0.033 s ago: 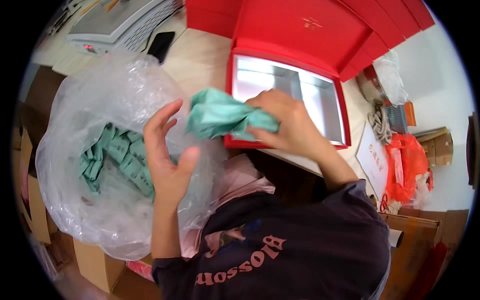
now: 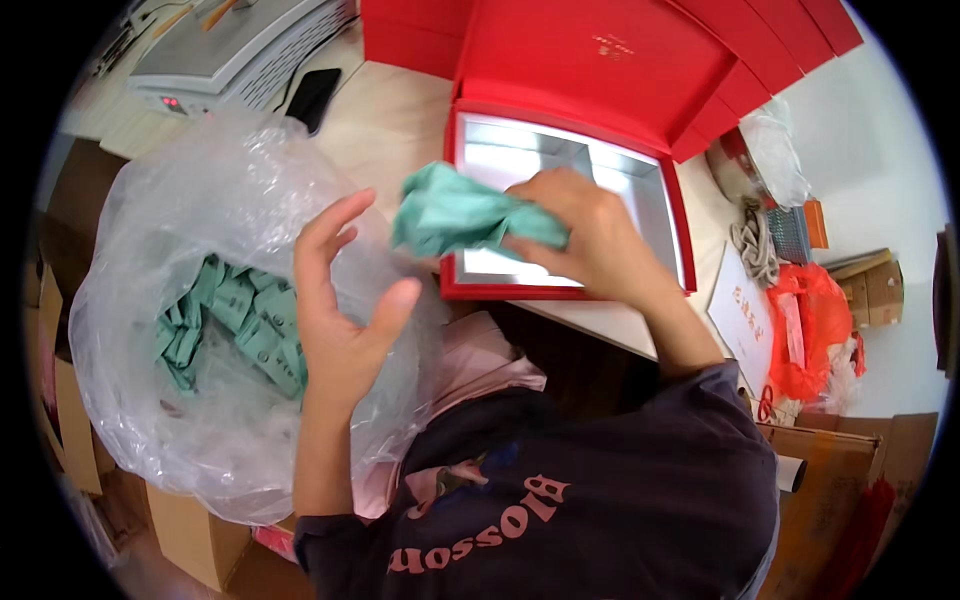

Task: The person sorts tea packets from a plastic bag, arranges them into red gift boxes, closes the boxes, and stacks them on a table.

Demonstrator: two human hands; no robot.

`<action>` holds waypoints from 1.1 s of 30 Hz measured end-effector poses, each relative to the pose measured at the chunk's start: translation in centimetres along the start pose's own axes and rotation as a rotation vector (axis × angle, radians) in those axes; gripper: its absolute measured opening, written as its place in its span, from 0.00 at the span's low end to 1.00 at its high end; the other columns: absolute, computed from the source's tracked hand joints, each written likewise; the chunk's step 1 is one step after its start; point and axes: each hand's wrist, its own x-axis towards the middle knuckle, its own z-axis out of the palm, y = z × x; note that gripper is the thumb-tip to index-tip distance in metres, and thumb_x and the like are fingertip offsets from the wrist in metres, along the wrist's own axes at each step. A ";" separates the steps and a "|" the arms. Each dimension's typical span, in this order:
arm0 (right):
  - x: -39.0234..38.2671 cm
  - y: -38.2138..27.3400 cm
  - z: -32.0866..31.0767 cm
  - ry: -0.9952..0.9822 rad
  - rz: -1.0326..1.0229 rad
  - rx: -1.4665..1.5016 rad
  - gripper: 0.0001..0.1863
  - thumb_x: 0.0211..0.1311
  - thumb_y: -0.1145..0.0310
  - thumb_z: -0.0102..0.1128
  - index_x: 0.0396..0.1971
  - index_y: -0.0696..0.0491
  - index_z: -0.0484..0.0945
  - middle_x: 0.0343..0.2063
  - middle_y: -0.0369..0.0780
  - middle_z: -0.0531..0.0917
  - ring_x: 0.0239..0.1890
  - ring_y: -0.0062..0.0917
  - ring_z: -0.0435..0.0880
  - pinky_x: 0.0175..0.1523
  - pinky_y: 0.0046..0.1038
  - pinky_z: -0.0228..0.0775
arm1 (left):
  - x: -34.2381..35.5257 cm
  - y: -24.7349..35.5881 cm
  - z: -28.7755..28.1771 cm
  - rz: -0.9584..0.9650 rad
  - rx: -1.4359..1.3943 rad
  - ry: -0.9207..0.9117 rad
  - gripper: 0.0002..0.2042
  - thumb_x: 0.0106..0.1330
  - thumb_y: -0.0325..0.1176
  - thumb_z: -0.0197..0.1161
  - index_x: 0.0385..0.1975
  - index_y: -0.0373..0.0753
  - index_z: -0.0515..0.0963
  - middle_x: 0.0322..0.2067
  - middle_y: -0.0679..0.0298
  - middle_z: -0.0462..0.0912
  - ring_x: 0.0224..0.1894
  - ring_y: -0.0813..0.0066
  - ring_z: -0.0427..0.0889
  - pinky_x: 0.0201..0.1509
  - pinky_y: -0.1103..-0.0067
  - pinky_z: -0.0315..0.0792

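Observation:
My right hand [image 2: 590, 235] grips one end of a crumpled pale-green packet [image 2: 452, 215], holding it over the front left part of an open red box [image 2: 570, 292]. Silver lining covers the inside of the box, and a divider [image 2: 576, 155] splits it. With fingers and thumb spread, my left hand [image 2: 340, 310] hangs above the edge of a big clear plastic bag [image 2: 130, 330], apart from the packet. Down in the bag lie several small green packets [image 2: 265, 335], partly hidden by that hand and the plastic.
Behind the box's raised lid [image 2: 590, 60] stand more red boxes [image 2: 415, 35]. A black phone [image 2: 314, 98] and a grey-and-white machine [image 2: 215, 60] are at the back left. Along the right lie a white printed sheet [image 2: 738, 320], a red plastic bag [image 2: 810, 310] and a cardboard carton [image 2: 820, 480].
My right hand has carried the green packet slightly to the right and up. The left hand has shifted a little to the right, still spread. The whole view has moved slightly.

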 end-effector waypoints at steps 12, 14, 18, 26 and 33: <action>2.8 13.4 2.4 -0.070 0.150 -0.379 0.20 0.46 0.61 0.68 0.37 0.54 0.75 0.32 0.40 0.79 0.38 0.33 0.79 0.37 0.34 0.74 | 10.2 -8.9 11.3 0.289 0.648 -0.426 0.30 0.53 0.36 0.68 0.57 0.38 0.67 0.51 0.55 0.70 0.56 0.58 0.67 0.59 0.65 0.61; 2.6 13.6 2.8 -0.041 0.123 -0.371 0.22 0.46 0.59 0.69 0.38 0.55 0.74 0.33 0.40 0.78 0.38 0.34 0.78 0.37 0.33 0.74 | 10.6 -10.0 12.3 0.327 0.740 -0.456 0.31 0.52 0.36 0.69 0.57 0.38 0.68 0.50 0.57 0.71 0.55 0.59 0.67 0.59 0.66 0.62; 2.8 14.2 3.6 0.018 0.045 -0.354 0.25 0.45 0.58 0.70 0.40 0.55 0.73 0.35 0.40 0.75 0.39 0.34 0.76 0.38 0.32 0.74 | 10.9 -10.8 12.6 0.335 0.844 -0.498 0.30 0.52 0.37 0.69 0.56 0.39 0.68 0.48 0.59 0.71 0.54 0.62 0.67 0.59 0.65 0.60; 2.0 13.9 1.8 0.039 0.140 -0.361 0.30 0.41 0.57 0.73 0.43 0.54 0.71 0.34 0.43 0.74 0.38 0.36 0.77 0.38 0.33 0.75 | 11.0 -10.4 12.6 0.318 0.980 -0.563 0.29 0.55 0.37 0.66 0.58 0.41 0.66 0.47 0.60 0.69 0.53 0.62 0.68 0.62 0.63 0.58; 0.5 14.3 2.8 -0.125 0.214 -0.352 0.36 0.46 0.60 0.70 0.57 0.51 0.67 0.42 0.44 0.70 0.39 0.35 0.79 0.39 0.30 0.75 | 10.9 -10.9 13.0 0.401 1.055 -0.533 0.31 0.51 0.43 0.69 0.56 0.38 0.69 0.46 0.61 0.70 0.49 0.66 0.69 0.64 0.59 0.57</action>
